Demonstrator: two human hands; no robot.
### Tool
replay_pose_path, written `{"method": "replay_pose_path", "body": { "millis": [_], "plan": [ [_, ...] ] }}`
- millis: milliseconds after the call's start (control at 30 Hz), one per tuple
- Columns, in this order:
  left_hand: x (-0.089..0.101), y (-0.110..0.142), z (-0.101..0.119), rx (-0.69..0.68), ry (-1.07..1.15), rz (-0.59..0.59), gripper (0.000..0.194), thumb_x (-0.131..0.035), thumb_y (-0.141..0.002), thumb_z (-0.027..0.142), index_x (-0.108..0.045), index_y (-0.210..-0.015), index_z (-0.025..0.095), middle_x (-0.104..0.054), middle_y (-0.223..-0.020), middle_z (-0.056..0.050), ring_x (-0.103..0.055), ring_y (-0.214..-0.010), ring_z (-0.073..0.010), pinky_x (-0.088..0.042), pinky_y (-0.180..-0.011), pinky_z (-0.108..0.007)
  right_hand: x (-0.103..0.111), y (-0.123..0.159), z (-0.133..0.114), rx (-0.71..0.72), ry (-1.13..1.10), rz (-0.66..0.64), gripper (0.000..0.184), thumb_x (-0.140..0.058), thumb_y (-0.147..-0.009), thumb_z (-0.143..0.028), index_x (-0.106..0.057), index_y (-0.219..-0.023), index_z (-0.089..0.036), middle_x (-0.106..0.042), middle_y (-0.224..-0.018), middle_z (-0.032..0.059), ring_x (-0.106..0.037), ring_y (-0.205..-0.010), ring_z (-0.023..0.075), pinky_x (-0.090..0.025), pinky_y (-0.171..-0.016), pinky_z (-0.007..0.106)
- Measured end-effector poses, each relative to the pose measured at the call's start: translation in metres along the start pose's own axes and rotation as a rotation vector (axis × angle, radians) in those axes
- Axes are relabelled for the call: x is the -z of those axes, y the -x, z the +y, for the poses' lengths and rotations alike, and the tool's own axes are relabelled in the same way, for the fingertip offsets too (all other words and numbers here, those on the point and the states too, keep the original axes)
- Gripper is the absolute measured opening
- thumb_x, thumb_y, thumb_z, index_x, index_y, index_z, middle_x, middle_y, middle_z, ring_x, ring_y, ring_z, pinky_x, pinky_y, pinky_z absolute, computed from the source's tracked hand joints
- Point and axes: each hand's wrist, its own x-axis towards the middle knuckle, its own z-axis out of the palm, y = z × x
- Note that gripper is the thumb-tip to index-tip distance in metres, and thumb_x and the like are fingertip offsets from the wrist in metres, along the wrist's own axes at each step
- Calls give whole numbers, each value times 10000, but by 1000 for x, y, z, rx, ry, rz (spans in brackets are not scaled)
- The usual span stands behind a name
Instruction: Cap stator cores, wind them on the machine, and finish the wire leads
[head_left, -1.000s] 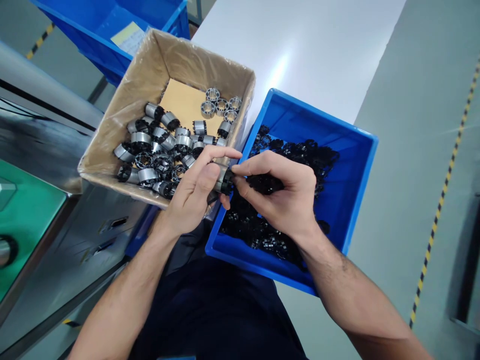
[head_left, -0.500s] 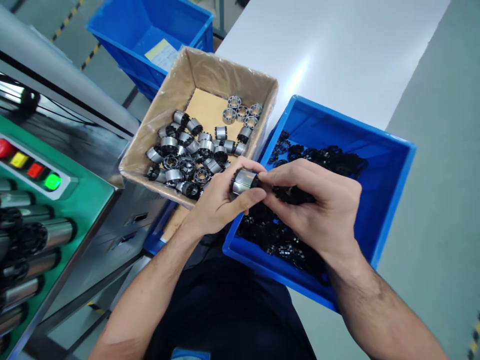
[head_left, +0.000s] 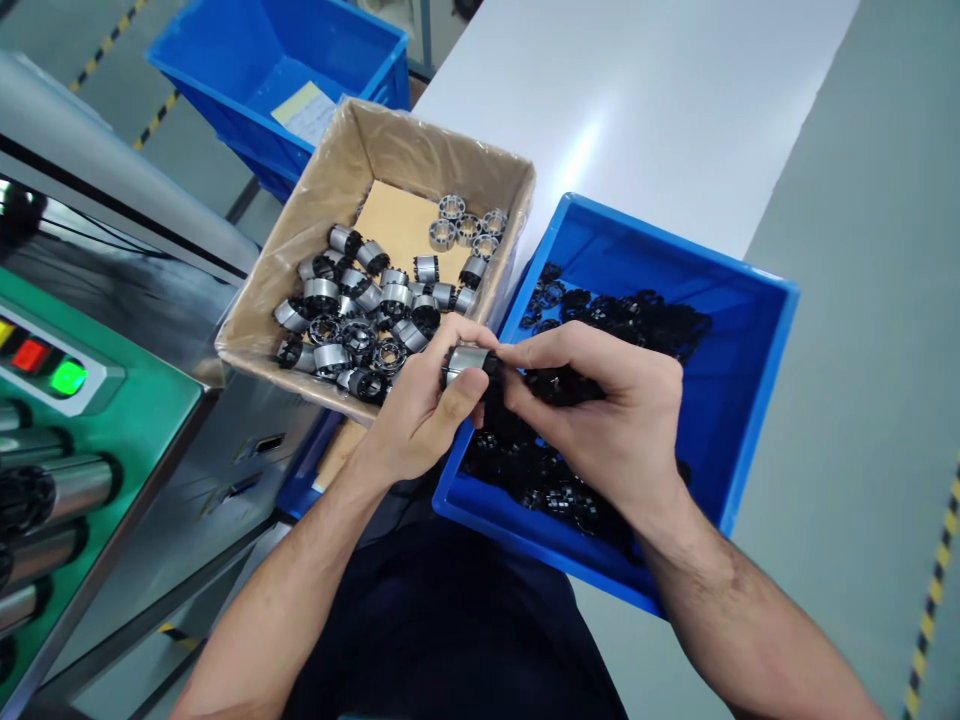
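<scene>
My left hand is closed around a silvery stator core, its thumb lying along the near side. At the core's right end shows a black plastic end piece. The fingertips of my right hand pinch at this black end, partly hiding it. Below my right hand stands a blue bin with a heap of black plastic pieces. Beyond my left hand, a lined cardboard box holds several stator cores with black ends and several bare metal cores.
A green machine panel with lit buttons and metal cylinders is at the left. Another blue bin with a paper stands behind the box. A white tabletop extends at the back.
The whole scene has shifted slightly left as the view turned. My left thumb has bent more over the core. Both hands stay together at the core.
</scene>
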Motion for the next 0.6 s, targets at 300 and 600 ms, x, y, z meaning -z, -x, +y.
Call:
{"method": "replay_pose_path", "body": {
  "millis": [300,600],
  "plan": [
    [1,-3,3,-25,-134,24,604,-869,-1082,724,-736,-1445,261,-821,-1286,-76,-772,-1005,-260,-607,-837,-377,5,3,3,66,64,-32,115,-929,-1024,-167,-897,-1016,-278,-897,-915,25,-833,-765,195,-670,-687,308],
    [0,-4,3,-11,-130,-52,598,-831,-1081,732,-722,-1427,256,-807,-1039,-17,-710,-811,-226,-551,-745,-372,8,2,-2,80,66,-33,187,-925,-990,-93,-894,-990,-277,-889,-905,12,-828,-751,179,-643,-682,293]
  ]
}}
